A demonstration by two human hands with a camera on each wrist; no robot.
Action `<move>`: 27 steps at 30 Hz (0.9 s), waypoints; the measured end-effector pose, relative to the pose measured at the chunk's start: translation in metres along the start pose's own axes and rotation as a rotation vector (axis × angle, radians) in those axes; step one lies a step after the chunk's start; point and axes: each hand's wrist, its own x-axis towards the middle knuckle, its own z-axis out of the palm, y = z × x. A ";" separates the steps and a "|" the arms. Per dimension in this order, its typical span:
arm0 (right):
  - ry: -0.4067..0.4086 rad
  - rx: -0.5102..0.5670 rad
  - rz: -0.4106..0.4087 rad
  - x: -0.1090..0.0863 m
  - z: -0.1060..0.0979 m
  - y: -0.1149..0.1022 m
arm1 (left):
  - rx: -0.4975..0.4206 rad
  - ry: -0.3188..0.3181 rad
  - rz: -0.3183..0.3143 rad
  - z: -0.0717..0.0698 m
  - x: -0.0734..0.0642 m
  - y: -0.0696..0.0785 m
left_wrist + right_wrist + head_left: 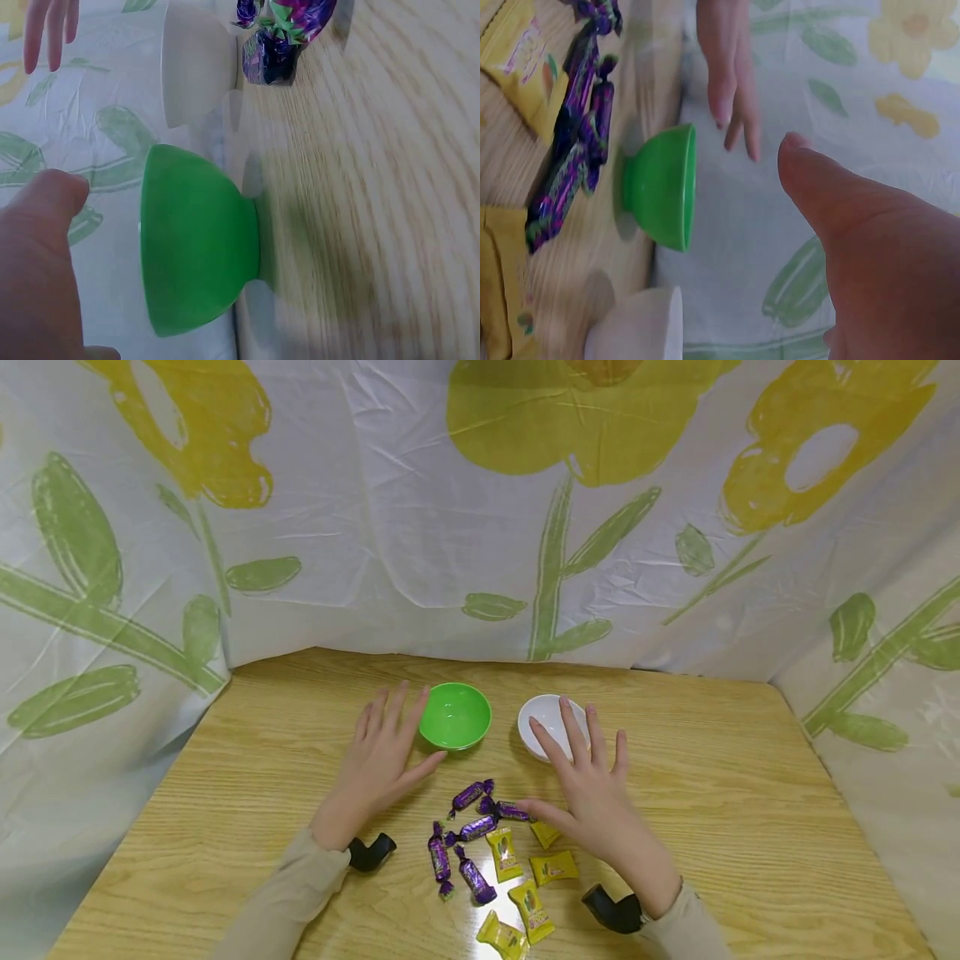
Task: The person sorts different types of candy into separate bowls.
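In the head view my left hand (382,756) hovers at the left side of a green bowl (456,717), fingers spread, holding nothing. My right hand (588,789) is spread over the near right side of a white bowl (538,727), also holding nothing, and its fingers overlap that bowl. Between and nearer than the bowls lie several purple wrapped candies (476,828) and, to their right, several yellow candy packets (553,867). The left wrist view shows the green bowl (199,240) upright beside my thumb. The right wrist view has both bowls standing below my raised thumb.
A wooden table (262,760) carries everything. White cloth (390,543) with painted yellow flowers hangs along the back and both sides. A black wrist camera mount (371,853) sits under the left wrist, another black mount (613,910) by the right wrist.
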 end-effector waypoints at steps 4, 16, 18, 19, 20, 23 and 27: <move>0.017 0.023 -0.034 0.007 0.004 -0.006 | -0.023 0.002 -0.001 0.006 0.006 0.001; 0.090 0.110 -0.167 0.034 0.015 -0.020 | -0.149 0.034 -0.010 0.027 0.016 0.000; 0.097 0.130 -0.181 0.038 0.017 -0.023 | -0.197 0.034 -0.030 0.030 0.018 -0.001; 0.097 0.139 -0.187 0.040 0.019 -0.025 | -0.218 0.037 -0.037 0.032 0.018 -0.001; 0.095 0.150 -0.195 0.042 0.020 -0.026 | -0.238 0.039 -0.043 0.033 0.019 -0.002; 0.081 0.171 -0.219 0.046 0.025 -0.030 | -0.275 0.041 -0.050 0.038 0.020 -0.003; 0.035 0.158 -0.250 0.051 0.031 -0.035 | -0.325 0.045 -0.049 0.043 0.020 -0.004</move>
